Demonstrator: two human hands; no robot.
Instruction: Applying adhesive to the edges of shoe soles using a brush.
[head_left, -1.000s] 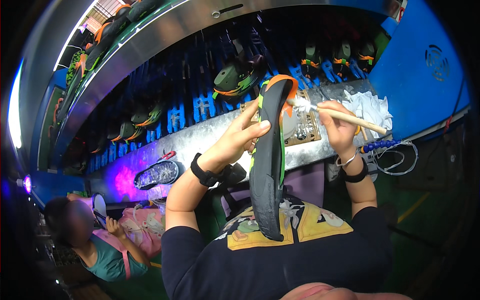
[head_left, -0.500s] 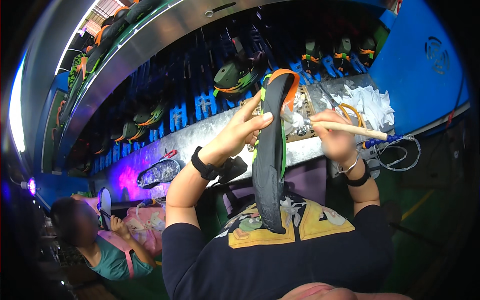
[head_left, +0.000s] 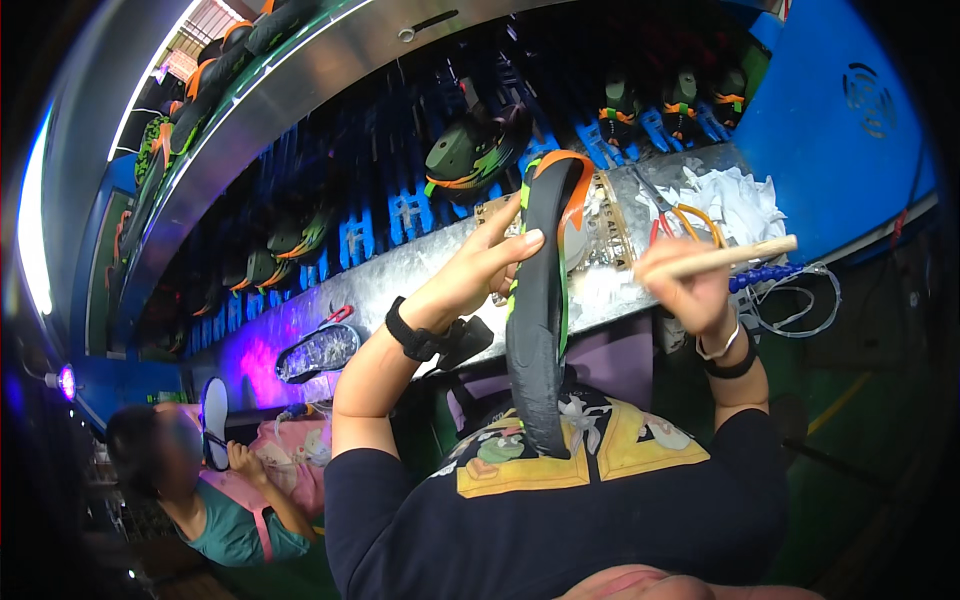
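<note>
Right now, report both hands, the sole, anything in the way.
Left fingers gripping black sole. Right fingers around wooden handle, apart from the sole. Possibly in the way: crumpled white material on bench, beyond right fingers.

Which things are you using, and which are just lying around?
In use:
- dark shoe, in the left hand
- wooden-handled tool, in the right hand

Seemingly just lying about:
- crumpled white pile
- blue segmented hose

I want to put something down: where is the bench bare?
The grey metal bench is bare between the red-handled tool and the left hand, and left of the dark sole-shaped piece, under magenta light. The right end is crowded: crumpled white heap, brown cardboard.
</note>
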